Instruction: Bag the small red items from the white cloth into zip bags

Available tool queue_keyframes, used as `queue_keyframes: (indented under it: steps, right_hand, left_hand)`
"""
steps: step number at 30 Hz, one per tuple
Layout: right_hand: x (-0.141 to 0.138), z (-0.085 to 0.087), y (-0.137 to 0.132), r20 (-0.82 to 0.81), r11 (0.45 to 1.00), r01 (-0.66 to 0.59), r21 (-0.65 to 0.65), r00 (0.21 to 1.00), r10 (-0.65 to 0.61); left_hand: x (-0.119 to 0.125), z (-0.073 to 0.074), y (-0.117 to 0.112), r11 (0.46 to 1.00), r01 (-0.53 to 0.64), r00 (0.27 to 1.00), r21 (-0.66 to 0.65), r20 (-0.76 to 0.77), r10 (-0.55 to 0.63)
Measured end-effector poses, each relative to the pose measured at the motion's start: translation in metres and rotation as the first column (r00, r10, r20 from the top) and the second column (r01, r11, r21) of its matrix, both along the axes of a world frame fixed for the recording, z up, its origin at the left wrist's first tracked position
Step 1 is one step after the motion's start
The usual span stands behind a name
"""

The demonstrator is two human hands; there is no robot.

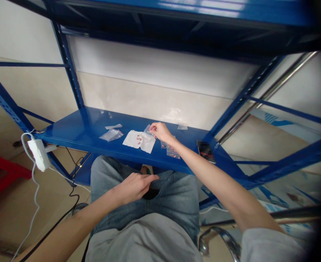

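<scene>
My right hand [160,131] reaches over the blue shelf [100,116], its fingers pinched at a small clear plastic bag [146,129]. Whether a smaller piece is also between the fingertips is too fine to make out. Just below lies a creased white paper sheet [148,144] bearing several tiny pink and gold pieces [139,139]. Under my right wrist are clear bags of small colourful beads [173,152], partly covered by the arm. My left hand [135,187] hovers above my lap, index finger stretched out and the other fingers loosely bent, with nothing visible in it.
Clear plastic bags [111,135] lie on the shelf's left part, and another small one [182,127] at the back. A dark phone-like object [206,151], partly blurred, rests at the right. A white power strip [39,154] hangs by the left post. The upper shelf [176,22] overhangs.
</scene>
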State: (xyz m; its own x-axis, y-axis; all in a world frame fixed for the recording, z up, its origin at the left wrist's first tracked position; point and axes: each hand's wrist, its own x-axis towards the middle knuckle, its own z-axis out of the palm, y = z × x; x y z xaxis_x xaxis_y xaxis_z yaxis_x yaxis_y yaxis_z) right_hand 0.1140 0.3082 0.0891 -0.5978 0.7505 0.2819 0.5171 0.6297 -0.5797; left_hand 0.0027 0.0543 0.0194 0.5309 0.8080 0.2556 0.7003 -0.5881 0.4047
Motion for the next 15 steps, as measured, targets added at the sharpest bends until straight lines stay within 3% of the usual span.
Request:
queue_keyframes:
  steps: [4,8,11,15]
  right_hand:
    - [-0.007,0.010,-0.003,0.074,0.994,-0.025,0.106,0.997,0.017]
    - [-0.009,0.016,0.001,0.141,0.984,-0.069,0.163,0.989,0.046]
    - [-0.010,0.021,0.005,0.189,0.975,-0.106,0.194,0.980,0.069]
    - [-0.015,0.028,0.006,0.242,0.963,-0.138,0.230,0.967,0.081]
  left_hand:
    - [-0.002,0.005,0.005,0.993,-0.061,0.998,0.104,0.017,0.059]
    - [-0.011,0.005,0.029,0.942,-0.245,0.969,0.230,0.065,0.236]
    - [-0.019,-0.004,0.053,0.902,-0.340,0.940,0.266,0.060,0.337]
    - [-0.018,-0.019,0.076,0.890,-0.343,0.926,0.301,-0.048,0.373]
